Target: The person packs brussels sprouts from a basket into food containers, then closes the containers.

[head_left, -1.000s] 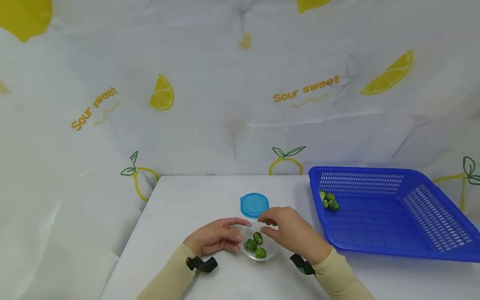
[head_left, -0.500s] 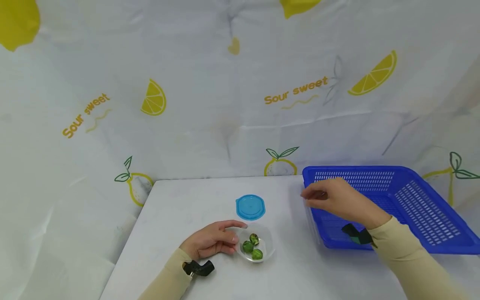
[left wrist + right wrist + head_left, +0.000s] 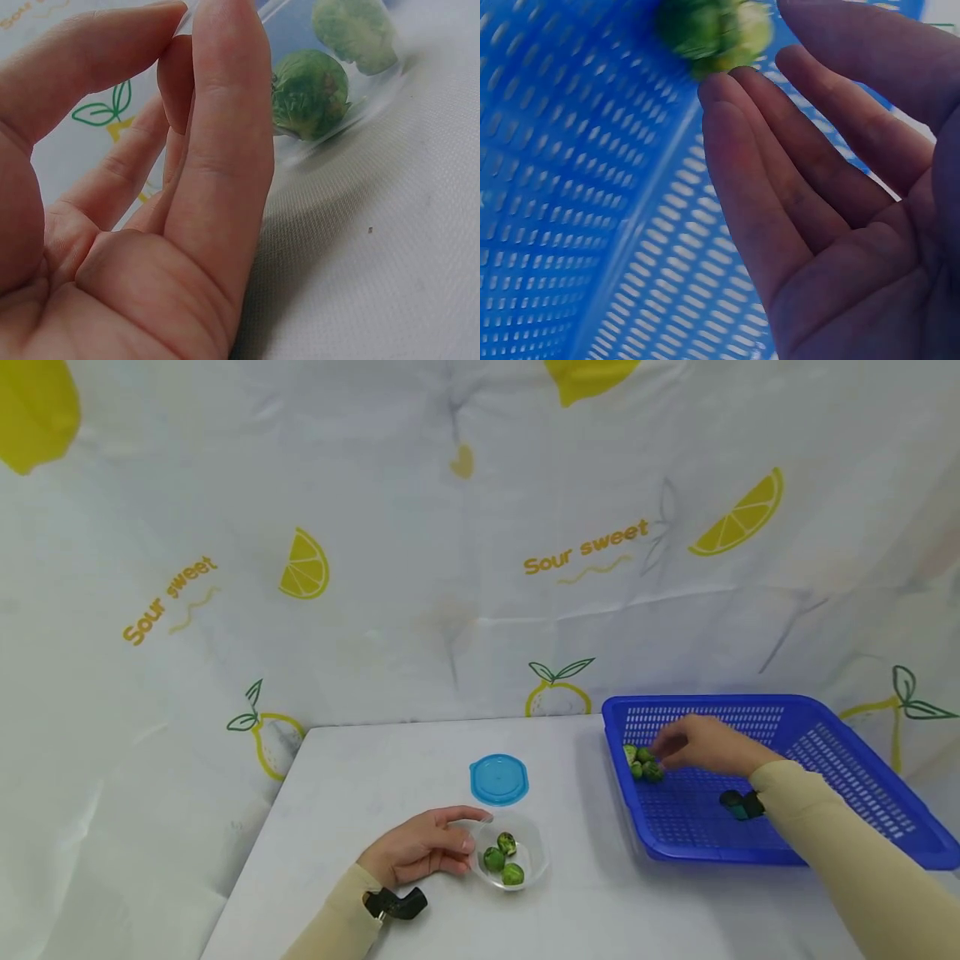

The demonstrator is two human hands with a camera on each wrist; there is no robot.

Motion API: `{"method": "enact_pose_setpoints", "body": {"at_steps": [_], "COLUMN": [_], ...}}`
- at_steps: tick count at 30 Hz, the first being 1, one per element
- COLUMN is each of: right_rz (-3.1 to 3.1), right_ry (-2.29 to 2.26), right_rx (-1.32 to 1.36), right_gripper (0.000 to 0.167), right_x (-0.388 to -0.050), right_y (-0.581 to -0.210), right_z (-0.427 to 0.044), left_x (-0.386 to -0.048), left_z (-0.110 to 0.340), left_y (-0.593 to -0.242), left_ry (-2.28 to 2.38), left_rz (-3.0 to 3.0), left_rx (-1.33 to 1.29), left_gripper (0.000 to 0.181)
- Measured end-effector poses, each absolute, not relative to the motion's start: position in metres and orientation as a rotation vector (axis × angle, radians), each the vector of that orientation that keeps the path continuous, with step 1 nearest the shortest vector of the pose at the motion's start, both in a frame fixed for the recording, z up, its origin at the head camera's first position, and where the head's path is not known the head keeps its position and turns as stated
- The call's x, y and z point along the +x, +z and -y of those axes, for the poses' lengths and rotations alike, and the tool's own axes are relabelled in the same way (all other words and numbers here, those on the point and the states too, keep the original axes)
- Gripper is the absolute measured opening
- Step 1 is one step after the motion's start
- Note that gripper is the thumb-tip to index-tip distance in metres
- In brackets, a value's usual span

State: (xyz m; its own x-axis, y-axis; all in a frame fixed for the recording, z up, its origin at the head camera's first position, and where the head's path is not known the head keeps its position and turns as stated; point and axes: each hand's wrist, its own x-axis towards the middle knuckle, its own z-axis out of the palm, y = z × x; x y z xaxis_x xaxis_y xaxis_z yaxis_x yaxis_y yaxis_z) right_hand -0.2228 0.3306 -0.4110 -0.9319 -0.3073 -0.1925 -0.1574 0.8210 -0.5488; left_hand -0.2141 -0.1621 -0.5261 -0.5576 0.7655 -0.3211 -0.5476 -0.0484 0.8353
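Observation:
My left hand [image 3: 426, 847] holds the left side of a small clear plastic bowl [image 3: 537, 852], index finger at the far rim and thumb at its side. Inside the bowl lie three Brussels sprouts [image 3: 494, 859]; two of them show through its wall in the left wrist view, one being the dark green sprout [image 3: 309, 94]. Over in the blue basket [image 3: 720, 827], my right hand [image 3: 705, 746] is beside several sprouts [image 3: 651, 772] in the left corner. Its palm and fingers [image 3: 735, 157] hold nothing in the right wrist view, where the sprouts [image 3: 705, 34] sit just beyond the fingertips.
A blue round lid [image 3: 499, 779] lies flat on the white table [image 3: 360, 785], behind the bowl. The basket's raised perforated walls stand at the table's right. A white backdrop [image 3: 405, 635] with lemon prints hangs behind the table.
My right hand has moved from above the bowl, rightward over the basket's edge, down to the sprouts in the basket. The left hand stays at the bowl. The head view has shifted slightly.

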Motion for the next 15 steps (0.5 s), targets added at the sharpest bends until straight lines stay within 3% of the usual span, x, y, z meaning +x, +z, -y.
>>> {"method": "enact_pose_setpoints", "body": {"at_steps": [15], "right_rz": [-2.723], "right_ry": [-0.736], "right_rx": [-0.336], "right_gripper": [0.028], "right_x": [-0.238], "right_y": [-0.430], "right_z": [-0.329], "left_x": [-0.216], "left_z": [0.162], "left_y": [-0.526], "left_ry": [1.753], "left_rz": [-1.288], "left_rx": [0.252], "left_gripper": [0.064]}}
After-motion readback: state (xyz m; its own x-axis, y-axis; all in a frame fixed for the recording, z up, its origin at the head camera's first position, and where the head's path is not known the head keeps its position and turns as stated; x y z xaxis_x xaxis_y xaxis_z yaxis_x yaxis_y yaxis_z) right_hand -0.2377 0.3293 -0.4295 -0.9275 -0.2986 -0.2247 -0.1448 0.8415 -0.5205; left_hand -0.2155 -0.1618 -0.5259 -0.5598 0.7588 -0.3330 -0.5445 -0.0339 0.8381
